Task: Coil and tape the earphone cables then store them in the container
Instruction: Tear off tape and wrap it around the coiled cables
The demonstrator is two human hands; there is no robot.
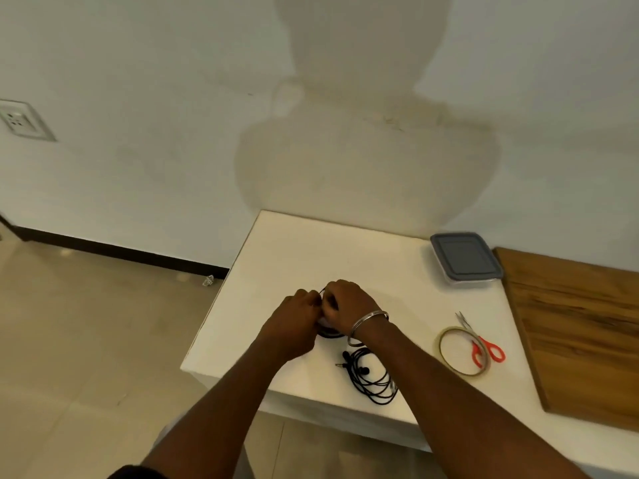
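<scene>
Earphone cable [330,335], centre frame, is pinched between the left hand [297,323] and right hand [349,307], fingers curled round its loops, probably so the coil holds; the lidded container [465,259] sits upper right.

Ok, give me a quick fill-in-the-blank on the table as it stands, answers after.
1. The container at the back of the table has its grey lid ____.
2. The scissors lying across the tape roll have ____ handles.
3. The left hand and right hand together grip a held cable coloured ____.
4. The loose cable lies beside the ____ forearm.

Missing words: on; red; black; right.
</scene>
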